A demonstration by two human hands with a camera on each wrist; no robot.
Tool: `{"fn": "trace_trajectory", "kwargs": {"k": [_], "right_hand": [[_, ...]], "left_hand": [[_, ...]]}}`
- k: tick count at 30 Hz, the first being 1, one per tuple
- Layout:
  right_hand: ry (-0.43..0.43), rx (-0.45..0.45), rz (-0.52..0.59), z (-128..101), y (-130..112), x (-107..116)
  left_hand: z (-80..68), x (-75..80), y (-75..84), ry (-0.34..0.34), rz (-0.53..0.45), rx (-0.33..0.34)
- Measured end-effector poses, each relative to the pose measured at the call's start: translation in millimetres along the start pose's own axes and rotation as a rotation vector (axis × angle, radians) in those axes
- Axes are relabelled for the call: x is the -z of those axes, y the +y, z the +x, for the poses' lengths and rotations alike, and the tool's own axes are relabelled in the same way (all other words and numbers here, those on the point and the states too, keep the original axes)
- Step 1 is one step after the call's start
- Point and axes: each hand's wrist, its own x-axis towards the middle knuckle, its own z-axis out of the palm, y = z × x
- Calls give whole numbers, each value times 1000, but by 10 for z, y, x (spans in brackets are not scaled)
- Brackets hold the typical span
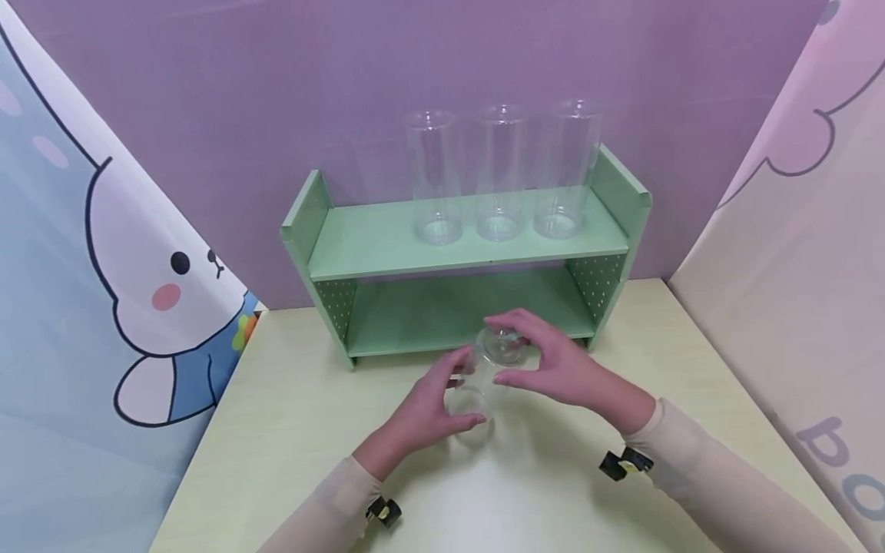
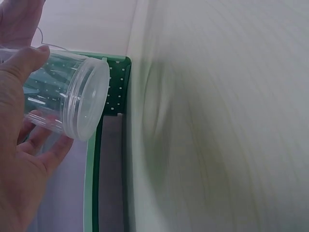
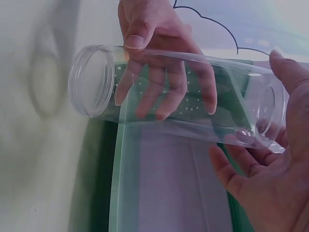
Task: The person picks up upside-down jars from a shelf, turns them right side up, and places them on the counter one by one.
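Note:
A tall, clear plastic jar (image 1: 477, 388) is held a little above the table, in front of the shelf. My left hand (image 1: 425, 411) grips its lower part, the thumb on the near side and the fingers around the far side. At its upper end, my right hand (image 1: 563, 365) holds the jar with thumb and fingers on opposite sides. A ringed, rim-like end of the jar (image 3: 91, 79) faces the tabletop in the right wrist view. Three similar clear jars (image 1: 437, 180) stand in a row on the upper board of the green shelf (image 1: 366, 238).
The shelf's lower board (image 1: 415, 311) lies just behind my hands, between dotted side panels. A pale wooden table (image 1: 290, 430) bears the shelf. Behind hangs a purple backdrop (image 1: 242, 138), with printed cloths on the left and right.

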Motion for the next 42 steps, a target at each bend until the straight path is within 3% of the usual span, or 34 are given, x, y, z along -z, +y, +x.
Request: {"fn": "trace_trajectory", "kwargs": {"k": [5, 14, 22, 29, 35, 42], "right_hand": [[-2, 19, 0, 2, -15, 8], [25, 33, 40, 6, -2, 62], [83, 27, 108, -11, 41, 118], [186, 41, 169, -62, 137, 207], [229, 35, 307, -91, 240, 239], [253, 0, 412, -96, 330, 242]], "left_hand": [[-9, 12, 7, -14, 41, -9], [-37, 56, 7, 19, 149, -62], [-29, 105, 16, 25, 136, -55], [-54, 166, 25, 35, 79, -38], [-45, 185, -12, 48, 32, -66], [-22, 216, -69, 97, -25, -50]]}}
